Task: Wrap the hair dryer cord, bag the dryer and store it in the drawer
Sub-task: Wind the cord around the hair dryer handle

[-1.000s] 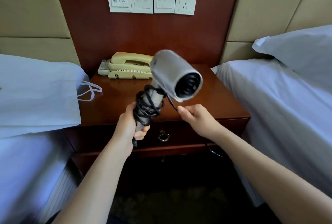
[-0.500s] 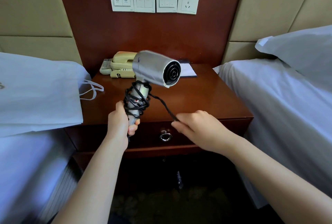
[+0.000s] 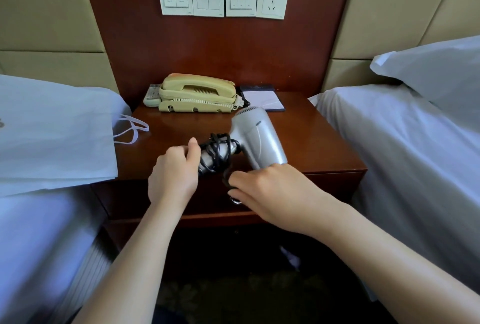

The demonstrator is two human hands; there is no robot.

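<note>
- Hair dryer (image 3: 259, 142), silver, lies on its side over the front half of the bench (image 3: 324, 147), handle pointing left and barrel slanting toward the front edge (whether it rests on the wood or hangs just above it, I cannot tell).
- Black cord (image 3: 217, 153) is wound in loose turns round the handle.
- Left hand (image 3: 174, 175) grips the handle's free end, fingers curled round it and thumb up beside the coils.
- Right hand (image 3: 272, 194) sits just under the barrel at the front edge, fingers bent, pinching a dark loop of cord.
- Drawer (image 3: 124, 199) below the front edge is closed; its ring pull (image 3: 235, 201) peeks out beneath the right hand.
- White bag (image 3: 52, 136) lies flat on the left bed, its handles hanging over the bench's left edge.
- Beige telephone (image 3: 197, 95) and a notepad (image 3: 262, 100) stand along the back edge.
</note>
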